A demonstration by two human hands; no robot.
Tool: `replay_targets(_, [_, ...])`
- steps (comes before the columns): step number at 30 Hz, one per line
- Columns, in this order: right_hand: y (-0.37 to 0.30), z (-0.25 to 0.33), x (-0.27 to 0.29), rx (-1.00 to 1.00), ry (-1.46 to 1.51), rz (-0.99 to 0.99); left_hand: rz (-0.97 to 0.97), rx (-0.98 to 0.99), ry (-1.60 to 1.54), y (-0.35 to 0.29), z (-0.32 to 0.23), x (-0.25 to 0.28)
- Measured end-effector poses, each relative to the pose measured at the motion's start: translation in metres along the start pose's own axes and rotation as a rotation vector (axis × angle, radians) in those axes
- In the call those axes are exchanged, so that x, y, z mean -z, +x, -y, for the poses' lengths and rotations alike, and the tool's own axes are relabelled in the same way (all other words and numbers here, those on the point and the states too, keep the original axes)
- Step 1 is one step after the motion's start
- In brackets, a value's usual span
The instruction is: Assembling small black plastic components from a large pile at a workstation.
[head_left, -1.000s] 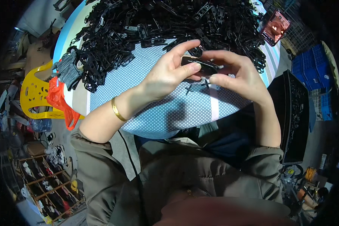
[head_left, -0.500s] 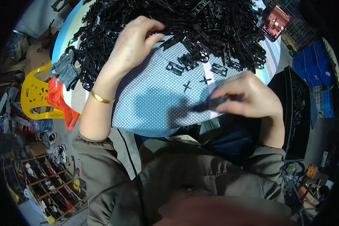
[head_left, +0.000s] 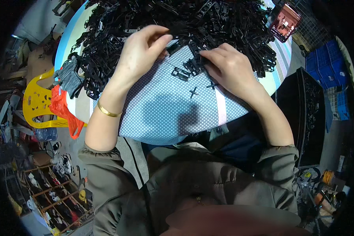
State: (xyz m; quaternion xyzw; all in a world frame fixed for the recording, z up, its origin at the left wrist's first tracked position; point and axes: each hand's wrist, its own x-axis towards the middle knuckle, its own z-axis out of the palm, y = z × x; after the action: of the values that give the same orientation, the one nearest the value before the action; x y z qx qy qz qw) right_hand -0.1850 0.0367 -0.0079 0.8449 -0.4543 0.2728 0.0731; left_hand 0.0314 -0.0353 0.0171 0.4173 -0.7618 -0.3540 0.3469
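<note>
A large heap of black plastic clip-like parts (head_left: 145, 15) covers the far side of the table. My left hand (head_left: 139, 53) is at the heap's near edge, thumb and forefinger curled toward each other; whatever lies between them blends into the dark parts behind. My right hand (head_left: 232, 69) reaches in from the right, fingers bent together, with its fingertips against a black plastic part (head_left: 195, 48). Just below lie a rectangular black frame piece (head_left: 181, 74) and a small cluster of similar pieces (head_left: 193, 67). Two small black cross-shaped pieces (head_left: 194, 92) lie nearer to me on the dotted blue-white cloth (head_left: 137, 122).
A phone (head_left: 286, 22) with a lit screen stands at the far right of the table. Grey fabric (head_left: 70, 74) and a red plastic bag (head_left: 61, 104) hang at the left edge, beside a yellow chair (head_left: 37, 102). Blue crates (head_left: 326, 67) and a black bin (head_left: 301, 118) stand right.
My right hand has moved up and left, from the cloth's near right side to the loose parts by the heap. The dark part it had there no longer shows. My left hand has shifted slightly.
</note>
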Motion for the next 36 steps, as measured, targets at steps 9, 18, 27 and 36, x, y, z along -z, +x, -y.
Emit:
replay_targets(9, [0.005,0.013,0.014,0.070,0.270,-0.268,0.363,0.375,-0.760,-0.010,-0.002,-0.023])
replay_targets(18, [0.005,0.014,0.009,0.165,0.089,-0.284,0.413,0.331,-0.959,-0.014,-0.002,-0.029])
replay_targets(27, [0.003,0.009,0.012,0.129,0.066,-0.271,0.331,0.289,-0.790,-0.018,-0.011,-0.030])
replay_targets(36, [0.001,0.018,0.003,0.160,0.025,-0.287,0.438,0.299,-1.005,-0.018,0.003,-0.038])
